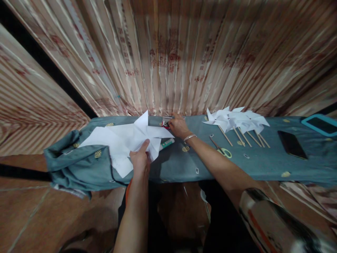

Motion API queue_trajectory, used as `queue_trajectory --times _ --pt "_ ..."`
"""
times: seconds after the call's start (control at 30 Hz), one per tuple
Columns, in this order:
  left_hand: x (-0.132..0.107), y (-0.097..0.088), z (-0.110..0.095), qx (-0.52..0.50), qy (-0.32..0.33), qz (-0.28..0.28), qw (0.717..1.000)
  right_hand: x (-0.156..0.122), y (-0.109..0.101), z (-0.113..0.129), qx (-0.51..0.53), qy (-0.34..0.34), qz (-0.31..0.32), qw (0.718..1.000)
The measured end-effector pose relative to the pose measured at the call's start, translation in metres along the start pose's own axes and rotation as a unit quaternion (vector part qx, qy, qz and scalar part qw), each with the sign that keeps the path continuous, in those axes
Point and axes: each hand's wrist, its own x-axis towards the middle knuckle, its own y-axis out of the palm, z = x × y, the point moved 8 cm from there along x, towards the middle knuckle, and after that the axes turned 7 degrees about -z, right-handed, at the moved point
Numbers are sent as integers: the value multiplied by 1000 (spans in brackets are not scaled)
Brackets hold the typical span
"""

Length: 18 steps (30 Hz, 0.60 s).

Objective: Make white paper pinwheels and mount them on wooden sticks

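My left hand (140, 160) grips a folded white paper pinwheel (143, 131), with the thumb pressed near its centre. Beneath and left of it lie white paper sheets (105, 137). My right hand (179, 125), a bracelet on its wrist, is at a small red-edged box (165, 124) holding small shiny metal pieces, possibly pins. Its fingers are bent together over the box's right side; what is between them is hidden. A green and white tube, like a glue stick (166, 144), lies under the pinwheel's right edge.
Several finished pinwheels on wooden sticks (229, 119) lie at the right back of the cloth-covered table (184, 168). Scissors (223, 151) rest in front of them. A black phone (291, 144) and a blue-framed device (321, 124) lie far right. A pleated curtain (168, 52) hangs behind.
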Motion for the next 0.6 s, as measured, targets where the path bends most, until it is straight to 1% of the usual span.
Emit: queue_trajectory --times 0.1,0.2,0.43,0.6 --pt "0 1 0 -16 -2 12 1000 10 14 2 -42 -3 29 999" --pt "0 4 3 -15 -5 31 999 17 23 2 -56 -6 47 997" --pt "-1 4 11 27 -18 31 999 28 30 6 -67 -24 70 995" --pt "0 2 12 31 -9 28 999 31 35 7 -72 -27 76 994"
